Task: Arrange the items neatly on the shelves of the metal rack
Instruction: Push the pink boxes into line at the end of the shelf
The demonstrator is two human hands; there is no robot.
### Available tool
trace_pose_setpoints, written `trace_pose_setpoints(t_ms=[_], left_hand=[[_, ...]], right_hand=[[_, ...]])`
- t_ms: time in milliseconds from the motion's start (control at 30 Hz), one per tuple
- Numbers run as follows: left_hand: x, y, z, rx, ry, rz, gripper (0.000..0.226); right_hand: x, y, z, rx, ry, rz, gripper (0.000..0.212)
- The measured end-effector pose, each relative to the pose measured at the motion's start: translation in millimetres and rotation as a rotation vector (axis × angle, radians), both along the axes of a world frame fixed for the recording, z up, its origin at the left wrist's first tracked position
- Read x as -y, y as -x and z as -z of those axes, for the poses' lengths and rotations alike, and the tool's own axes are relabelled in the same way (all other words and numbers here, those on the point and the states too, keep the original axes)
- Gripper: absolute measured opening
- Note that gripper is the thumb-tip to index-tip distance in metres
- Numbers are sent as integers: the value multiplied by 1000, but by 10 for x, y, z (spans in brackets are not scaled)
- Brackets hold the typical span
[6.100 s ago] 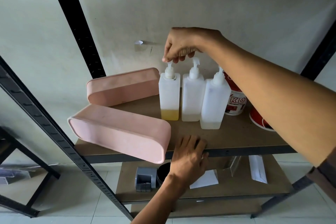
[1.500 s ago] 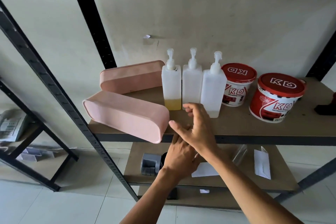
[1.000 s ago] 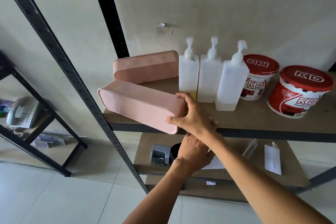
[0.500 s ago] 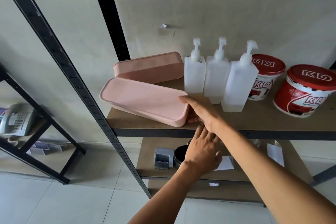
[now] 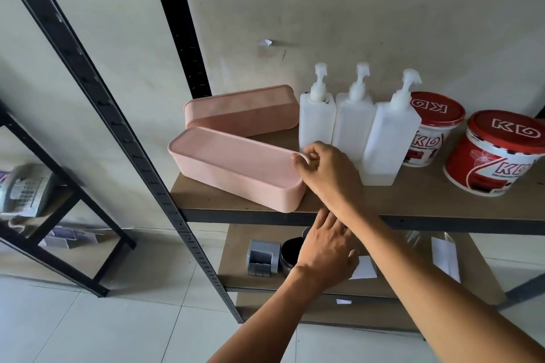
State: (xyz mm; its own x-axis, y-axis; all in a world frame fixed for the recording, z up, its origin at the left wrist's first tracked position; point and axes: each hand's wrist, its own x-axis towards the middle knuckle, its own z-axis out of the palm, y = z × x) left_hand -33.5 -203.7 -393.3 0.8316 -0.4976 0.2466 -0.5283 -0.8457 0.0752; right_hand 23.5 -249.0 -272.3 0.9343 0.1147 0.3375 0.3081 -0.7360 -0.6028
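Two long pink boxes lie on the rack's brown shelf [image 5: 413, 197]. The front pink box [image 5: 236, 171] sits flat and angled near the shelf's front left corner. My right hand [image 5: 327, 174] grips its right end, thumb on the top rim. The back pink box [image 5: 241, 109] lies on its side against the wall. Three white pump bottles [image 5: 352, 124] stand in a row right of it, then two red-lidded KD tubs [image 5: 495, 156]. My left hand [image 5: 324, 250] hangs below the shelf edge, fingers spread and holding nothing.
Black rack uprights [image 5: 97, 91] slant past the shelf's left side. The lower shelf [image 5: 236, 277] carries a grey holder [image 5: 263, 256], a black cup [image 5: 290, 253] and white folded cards [image 5: 445, 256]. A second rack at left bears a telephone [image 5: 23, 191].
The front pink box went from standing on its side to lying flat on the shelf under my right hand. My left hand stayed below the shelf edge.
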Motion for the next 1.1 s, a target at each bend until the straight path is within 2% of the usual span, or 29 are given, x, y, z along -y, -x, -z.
trace_pose_setpoints(t_ms=[100, 200, 367, 467, 633, 767, 900, 1000, 1100], left_hand=[[-76, 25, 7, 79, 75, 43, 62], [-218, 100, -18, 170, 180, 43, 54], [-541, 233, -18, 326, 340, 4, 36], [-768, 319, 18, 467, 364, -56, 24], [-1211, 330, 7, 591, 369, -284, 28], [-1598, 258, -60, 565, 351, -487, 29], [-1881, 226, -17, 461, 337, -494, 32], [-1966, 223, 36, 451, 329, -451, 29], [-1972, 197, 64, 459, 335, -465, 30]], right_hand=[[-74, -3, -48, 142, 45, -131, 31], [-162, -37, -91, 234, 95, -157, 33], [-295, -87, -137, 176, 36, -202, 29], [-363, -94, -129, 149, 36, -217, 30], [-509, -102, -84, 107, 75, -263, 37], [-644, -92, -60, 107, 243, -315, 55], [-752, -125, -79, 7, 489, -285, 78], [-808, -170, -94, 0, 562, -279, 72], [-845, -227, -97, 4, 504, -322, 67]])
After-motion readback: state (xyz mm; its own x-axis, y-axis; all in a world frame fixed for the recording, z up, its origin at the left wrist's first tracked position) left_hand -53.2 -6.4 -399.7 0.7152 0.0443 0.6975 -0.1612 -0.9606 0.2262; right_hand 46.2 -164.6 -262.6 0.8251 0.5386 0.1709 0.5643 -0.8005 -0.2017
